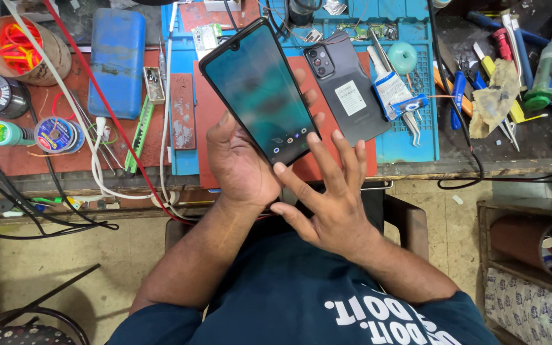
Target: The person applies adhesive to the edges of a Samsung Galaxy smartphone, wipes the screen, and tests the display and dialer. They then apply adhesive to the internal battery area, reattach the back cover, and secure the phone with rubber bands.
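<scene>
Smartphone (pixel 258 89) in left hand (pixel 241 160), long axis tilted upper-left, screen up.

From my remote seat, even, bright overhead light fills the workbench (pixel 416 167), soft glare washes the phone screen (pixel 260 89), shadows stay faint, and straight lines bow toward the frame edges.

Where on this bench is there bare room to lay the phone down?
The red mat is bare between the left hand and the white cable. The bench's right side, round the cloth and tools, is crowded.
</scene>
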